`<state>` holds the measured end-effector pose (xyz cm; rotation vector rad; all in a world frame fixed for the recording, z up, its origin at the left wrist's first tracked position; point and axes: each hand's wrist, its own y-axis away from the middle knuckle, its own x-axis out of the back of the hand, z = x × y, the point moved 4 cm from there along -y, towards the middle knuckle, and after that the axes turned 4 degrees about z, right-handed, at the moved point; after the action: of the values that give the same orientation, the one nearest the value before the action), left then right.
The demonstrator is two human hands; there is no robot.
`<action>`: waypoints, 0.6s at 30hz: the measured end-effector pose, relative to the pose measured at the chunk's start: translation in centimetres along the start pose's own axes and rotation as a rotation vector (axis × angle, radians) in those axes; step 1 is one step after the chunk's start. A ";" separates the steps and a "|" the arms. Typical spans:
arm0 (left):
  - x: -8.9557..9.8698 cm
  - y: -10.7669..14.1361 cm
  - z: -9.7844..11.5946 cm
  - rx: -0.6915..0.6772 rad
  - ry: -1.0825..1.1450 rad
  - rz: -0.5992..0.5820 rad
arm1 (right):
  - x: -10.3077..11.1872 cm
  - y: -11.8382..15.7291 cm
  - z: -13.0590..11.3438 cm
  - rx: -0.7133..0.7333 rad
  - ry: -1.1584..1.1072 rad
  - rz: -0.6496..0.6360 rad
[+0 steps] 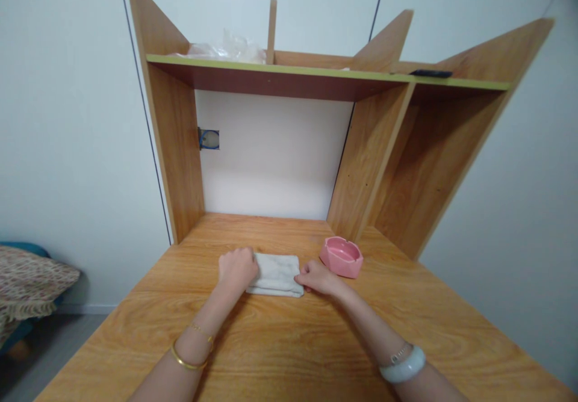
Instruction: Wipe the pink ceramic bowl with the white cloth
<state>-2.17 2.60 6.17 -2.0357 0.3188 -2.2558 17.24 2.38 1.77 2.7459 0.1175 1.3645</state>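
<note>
A light grey-white folded cloth (pixel 276 272) lies flat on the wooden desk (pixel 289 342). At its left end, my left hand (pixel 238 268) is closed with curled fingers on the cloth; the fingertips are hidden behind the knuckles. My right hand (pixel 319 277) pinches the cloth's right edge between thumb and bent fingers. Just beyond my right hand sits a pink angular ashtray (pixel 342 256), apart from the cloth.
A wooden shelf unit (pixel 180 149) rises at the back of the desk. Its upper shelf carries a clear plastic bag (pixel 226 48) and a dark flat object (pixel 431 73). An uncovered wall socket box (pixel 209 139) shows behind. A fringed patterned fabric (pixel 34 278) is at far left.
</note>
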 end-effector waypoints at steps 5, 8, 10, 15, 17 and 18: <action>-0.2 0.2 0.5 -0.043 0.024 0.024 | 1.9 2.5 4.5 -0.076 -0.001 -0.001; -0.6 0.3 0.7 -0.062 0.034 0.018 | 3.5 4.2 7.2 -0.092 -0.036 -0.018; -1.0 0.3 0.8 -0.072 0.043 -0.013 | 4.5 5.3 9.0 -0.131 -0.030 -0.047; -1.6 0.2 0.9 -0.084 0.058 -0.072 | 7.0 7.0 12.7 -0.182 -0.034 -0.006; -1.7 0.2 0.9 -0.081 0.062 -0.071 | 7.7 7.1 13.7 -0.193 -0.015 0.029; -1.7 0.2 0.9 -0.078 0.063 -0.068 | 8.1 7.2 14.0 -0.202 0.002 0.044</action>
<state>-1.08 2.64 4.56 -2.0458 0.3528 -2.3882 33.49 -4.38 0.45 2.5947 -0.0772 1.3110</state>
